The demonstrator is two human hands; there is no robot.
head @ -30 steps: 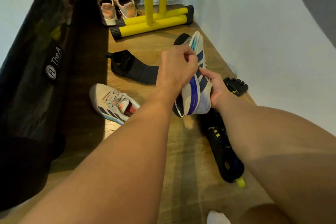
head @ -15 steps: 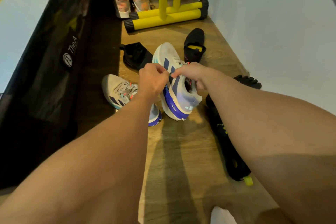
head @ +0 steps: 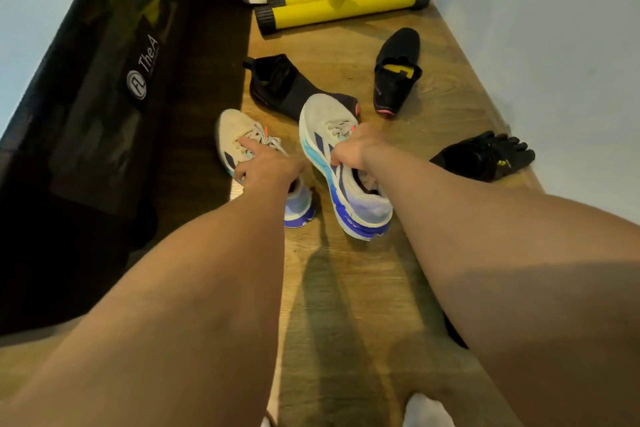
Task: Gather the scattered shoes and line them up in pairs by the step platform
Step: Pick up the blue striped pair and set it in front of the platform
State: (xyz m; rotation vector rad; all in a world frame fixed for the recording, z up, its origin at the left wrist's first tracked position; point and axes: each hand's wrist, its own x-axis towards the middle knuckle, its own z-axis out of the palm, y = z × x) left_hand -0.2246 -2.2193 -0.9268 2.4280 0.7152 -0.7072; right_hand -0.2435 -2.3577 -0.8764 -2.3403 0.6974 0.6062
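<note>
Left white sneaker (head: 235,133) lies on the wood floor (head: 346,305), right of the black platform (head: 104,121). My left grip (head: 268,168) rests on it, one finger out over the laces (head: 269,141); I cannot tell if it holds. My right grip (head: 349,152) holds the right white sneaker (head: 363,208) by its opening.

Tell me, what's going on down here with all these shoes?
A person is tidying shoes on a wooden floor. The right hand grips a white-and-blue sneaker at its opening, next to its mate, which the left hand touches at the laces; whether it grips is unclear. A black sock-like shoe, a black shoe with a yellow insole and a black toe shoe lie scattered nearby.
</note>
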